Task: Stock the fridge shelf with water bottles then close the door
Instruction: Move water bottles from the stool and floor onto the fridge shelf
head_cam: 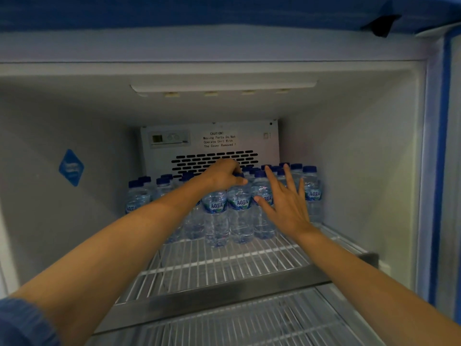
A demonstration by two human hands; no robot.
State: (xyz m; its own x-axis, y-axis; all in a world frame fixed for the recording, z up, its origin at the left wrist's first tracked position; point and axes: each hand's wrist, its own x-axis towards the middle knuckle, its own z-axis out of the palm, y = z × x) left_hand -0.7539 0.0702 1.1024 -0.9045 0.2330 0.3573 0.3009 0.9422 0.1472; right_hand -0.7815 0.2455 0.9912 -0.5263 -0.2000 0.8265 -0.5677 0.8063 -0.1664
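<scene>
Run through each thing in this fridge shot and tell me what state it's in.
Fridge, open.
Ceiling lamp, unlit.
Water bottles, upright, capped, bunched together.
Wire shelf, level, loaded at the back.
Left hand, fingers curled over one bottle's cap.
Right hand, open, fingers spread before the front bottles.

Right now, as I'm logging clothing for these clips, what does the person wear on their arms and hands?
Both hands are bare: no gloves, rings or watch show on the left hand or the right hand. A blue ribbed sleeve sits high on the left arm. The right arm shows no sleeve in view.
</scene>
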